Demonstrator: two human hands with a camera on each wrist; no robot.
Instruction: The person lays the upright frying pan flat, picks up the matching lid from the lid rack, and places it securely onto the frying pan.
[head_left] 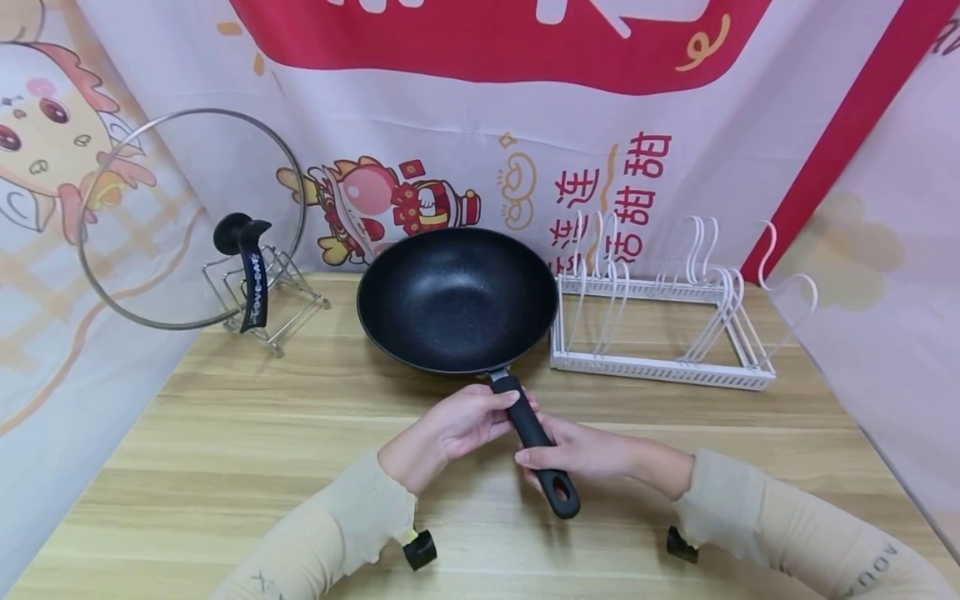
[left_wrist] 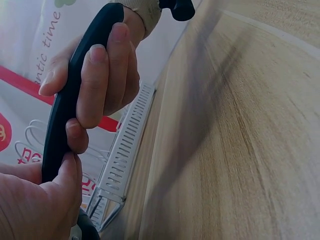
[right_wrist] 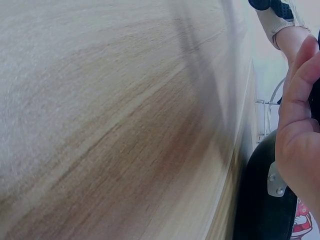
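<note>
A black wok (head_left: 457, 300) faces the head camera in the middle, its inside visible. Its black handle (head_left: 528, 425) points toward me, above the wooden tabletop. My left hand (head_left: 474, 419) pinches the handle near the pan, thumb on top. Closer to the handle's end, my right hand (head_left: 581, 450) grips it with the thumb across the top. In the left wrist view the right hand's fingers (left_wrist: 92, 85) curl round the handle (left_wrist: 62, 110). The right wrist view has the wok's outer wall (right_wrist: 260, 210) and a riveted bracket (right_wrist: 275, 180); much of the handle is out of frame there.
At the left, a glass lid (head_left: 298, 196) with a steel rim and black knob stands upright in a wire stand (head_left: 296, 321). A white rack (head_left: 660, 367) with curved wire dividers sits right of the wok. Printed cloth (head_left: 450, 108) hangs behind the wooden table (head_left: 225, 467).
</note>
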